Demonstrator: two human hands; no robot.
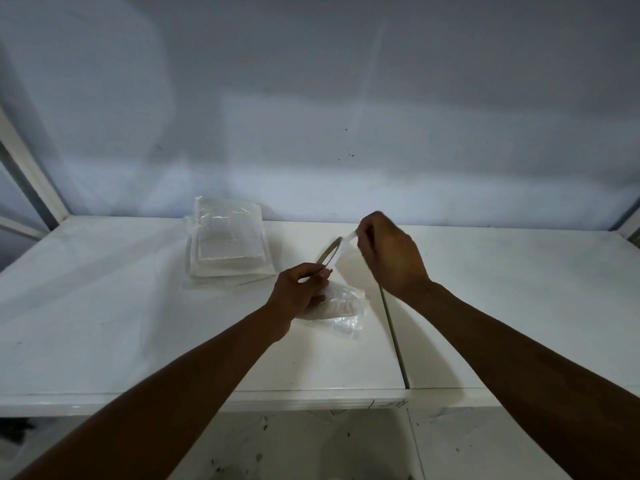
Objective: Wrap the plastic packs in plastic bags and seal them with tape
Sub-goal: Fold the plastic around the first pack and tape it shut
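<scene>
My left hand (300, 289) grips a thin roll of clear tape (329, 251) by its lower edge, the ring standing tilted above the table. My right hand (388, 254) pinches the free end of the tape (348, 238), and a short strip is drawn off the roll up and to the right. Under the left hand, on the white table (138, 323), lies a plastic pack wrapped in a clear bag (341, 308), its loose end spread toward me. A stack of clear-bagged plastic packs (228, 240) sits further back to the left, near the wall.
A pale wall (346, 116) closes the back of the table. A dark seam (394, 334) runs across the tabletop from under my right wrist to the front edge. White frame posts (31, 168) stand at the far left and far right. Stained floor shows below the table edge.
</scene>
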